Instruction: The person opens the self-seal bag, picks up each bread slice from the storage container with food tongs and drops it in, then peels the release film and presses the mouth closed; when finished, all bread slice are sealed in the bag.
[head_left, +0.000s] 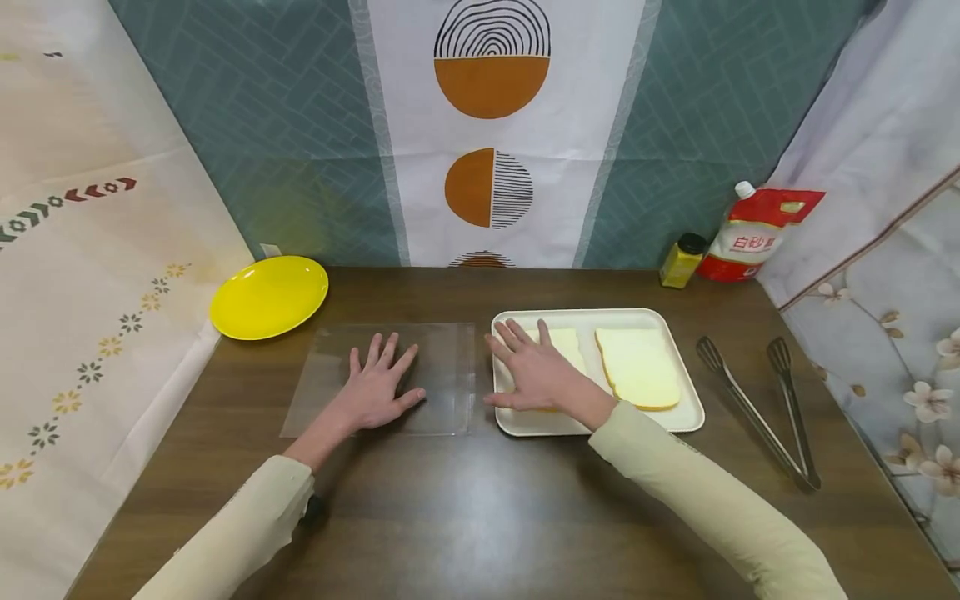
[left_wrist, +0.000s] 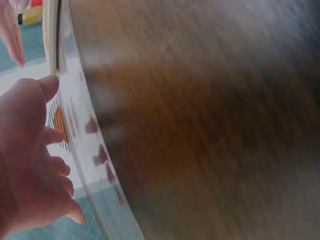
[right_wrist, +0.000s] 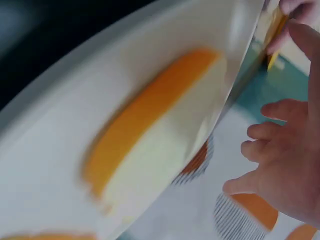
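My left hand (head_left: 375, 390) is over a clear, flat sheet or board (head_left: 442, 383), its fingers spread. Whether it touches the surface is hard to tell from the head view; the left wrist view has fingers (left_wrist: 30, 150) above the reflecting sheet. Over the left part of a white tray (head_left: 588, 317) is my right hand (head_left: 536, 375), fingers also apart and holding nothing. Two bread slices lie on the tray: the left slice (head_left: 567, 343) is partly hidden by that hand, while the right slice (head_left: 641, 367) shows fully. A brown crust edge appears on the bread (right_wrist: 160, 135) in the right wrist view.
A yellow plate (head_left: 270, 297) sits at the table's back left. Metal tongs (head_left: 753, 414) lie spread right of the tray. A black-lidded yellow jar (head_left: 682, 262) and a red-and-white pouch (head_left: 753, 242) stand at the back right. Patterned cloth hangs behind the wooden table (head_left: 465, 517).
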